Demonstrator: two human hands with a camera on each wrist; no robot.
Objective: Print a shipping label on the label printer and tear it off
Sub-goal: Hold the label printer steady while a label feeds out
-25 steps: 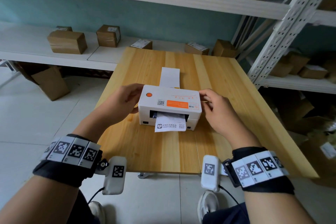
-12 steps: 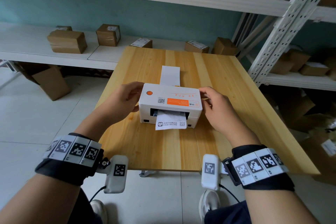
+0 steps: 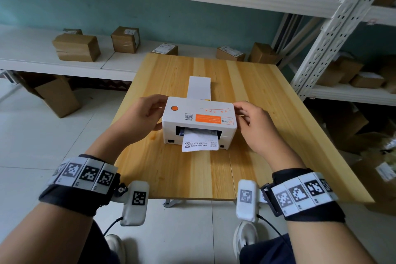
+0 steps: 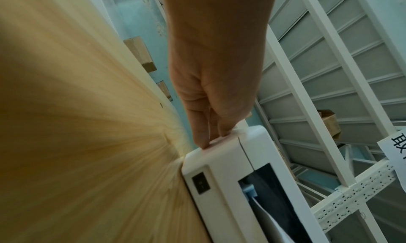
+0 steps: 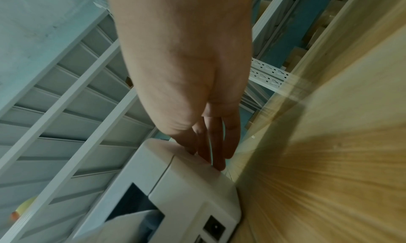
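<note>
The label (image 3: 200, 142) hangs from the printer (image 3: 199, 117) slot facing us, between our left hand (image 3: 142, 118) and right hand (image 3: 255, 126), each grip pressing straight fingers on a printer side.

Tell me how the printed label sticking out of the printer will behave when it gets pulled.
The label looks thin and floppy: its free end droops from the slot toward the table. It will probably bend rather than resist. The printer looks small and may slide; the left hand and right hand touch its sides.

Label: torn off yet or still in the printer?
In: label hangs from printer slot; neither hand touches it.
</note>
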